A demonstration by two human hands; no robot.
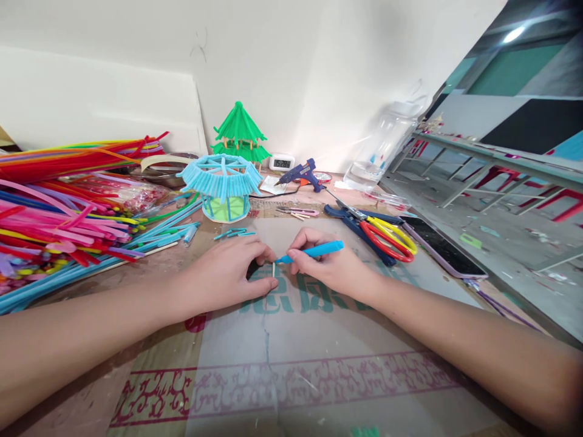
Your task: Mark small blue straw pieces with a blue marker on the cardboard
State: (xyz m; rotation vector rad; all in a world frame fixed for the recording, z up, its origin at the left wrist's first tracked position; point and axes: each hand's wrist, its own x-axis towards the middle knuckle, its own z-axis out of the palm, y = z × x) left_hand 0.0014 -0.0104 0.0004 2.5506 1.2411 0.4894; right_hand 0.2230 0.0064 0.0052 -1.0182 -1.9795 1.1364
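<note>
My right hand [330, 267] grips a blue craft knife [314, 250] like a pen, its tip down on the cardboard mat [291, 340]. A thin pale stick [273, 270] stands at the knife tip, pinched by the fingers of my left hand [228, 273], which rests on the mat beside it. Both hands meet at the middle of the table. Just beyond them lie a few short blue straw pieces [234, 233].
A light-blue straw pavilion [221, 185] and a green one [239, 136] stand behind. A heap of coloured straws [64, 200] fills the left. Blue glue gun [301, 175], scissors with yellow and red handles [387, 237], a phone [444, 250] and a clear plastic jar [382, 149] lie to the right.
</note>
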